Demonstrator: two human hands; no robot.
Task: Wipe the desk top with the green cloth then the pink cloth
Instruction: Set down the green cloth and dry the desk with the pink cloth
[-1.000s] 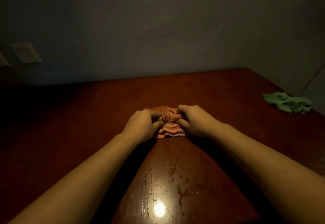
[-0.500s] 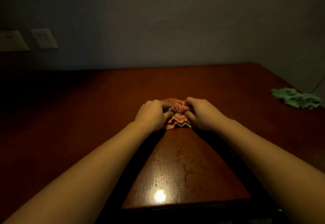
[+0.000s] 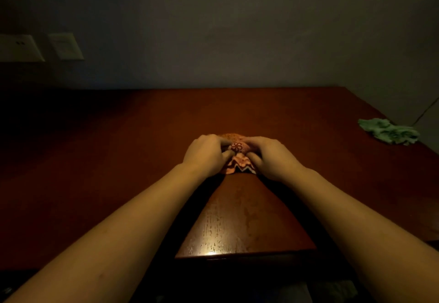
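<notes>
A dim grey wall (image 3: 237, 29) fills the upper half of the view. Below it, a dark reddish wooden desk top (image 3: 107, 148) runs from the wall to the near edge, where a bright glare (image 3: 211, 252) picks out mottled streaks on the polished surface. My two bare forearms reach forward from the bottom corners, the left forearm (image 3: 123, 219) and the right forearm (image 3: 344, 219), and they meet near the middle of the desk. There my left hand (image 3: 204, 157) and my right hand (image 3: 270, 157) sit knuckles up, side by side, almost touching. The green cloth (image 3: 389, 131) lies crumpled by itself at the far right edge of the desk, well apart from my hands. The pink cloth (image 3: 238, 160) is bunched up on the desk between my hands, showing a flower print on top and zigzag stripes on the part nearest me. The fingers of both hands are curled over the cloth and the thumbs press in from the near side, so each hand pinches a fold of it. Two pale wall plates, one (image 3: 19, 48) beside the other (image 3: 66, 46), sit on the wall at far left. A thin cord (image 3: 427, 110) runs down the wall above the green cloth.
</notes>
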